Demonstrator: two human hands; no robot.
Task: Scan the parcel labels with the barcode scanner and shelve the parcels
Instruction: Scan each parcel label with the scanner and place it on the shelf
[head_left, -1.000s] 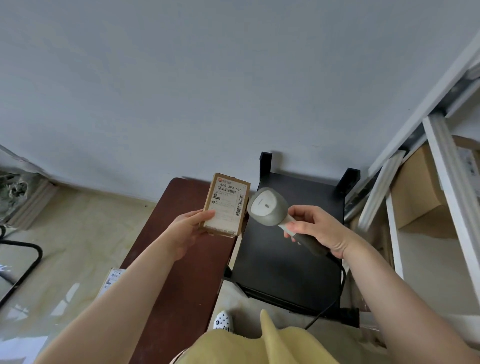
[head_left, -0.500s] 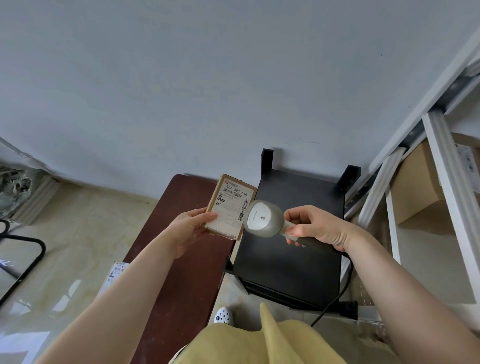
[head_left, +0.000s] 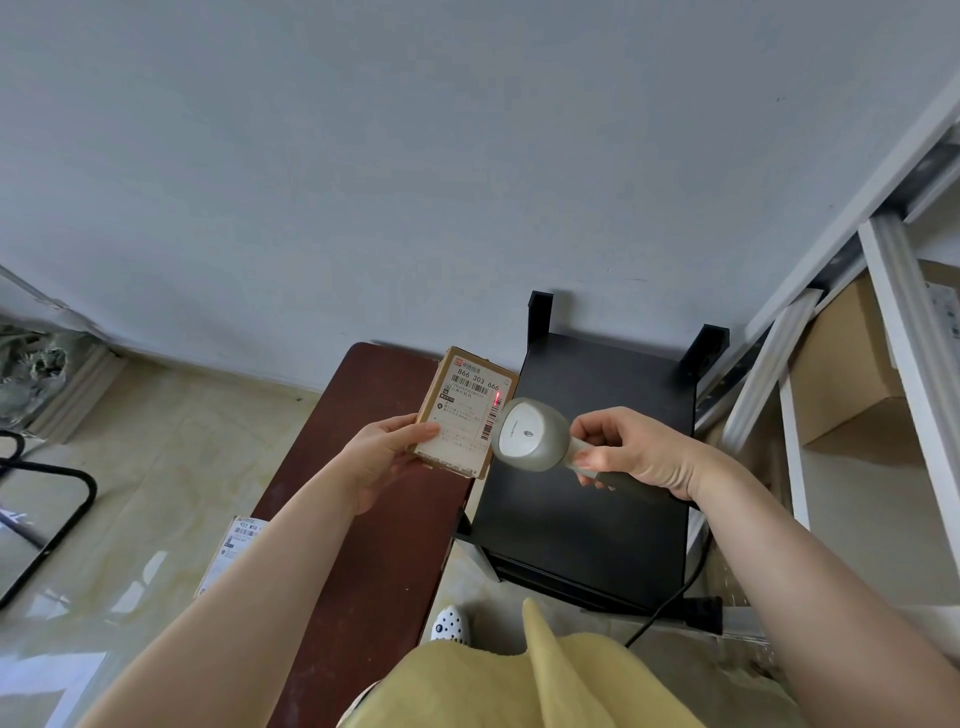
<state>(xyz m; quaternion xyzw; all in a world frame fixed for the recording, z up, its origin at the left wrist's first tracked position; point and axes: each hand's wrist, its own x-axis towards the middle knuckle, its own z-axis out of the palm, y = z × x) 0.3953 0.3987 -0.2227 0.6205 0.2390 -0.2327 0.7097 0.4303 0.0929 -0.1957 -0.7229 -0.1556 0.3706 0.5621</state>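
A small brown cardboard parcel (head_left: 464, 411) with a white barcode label faces me, held in my left hand (head_left: 382, 453) by its lower left edge, thumb across the label. My right hand (head_left: 636, 452) grips the handle of a grey barcode scanner (head_left: 530, 434). The scanner's head overlaps the parcel's right edge. A red light spot shows on the label just above the scanner head. A black cable runs down from the scanner handle.
Below the hands stand a dark red-brown bench (head_left: 363, 499) and a black stand (head_left: 592, 478). A white shelf rack (head_left: 893, 291) at the right holds a cardboard box (head_left: 852, 374). Another labelled parcel (head_left: 228, 551) lies on the floor at the left.
The scanner moved left and down until its head met the parcel's right edge. A red light spot now shows on the label. The parcel stayed almost still in my left hand.
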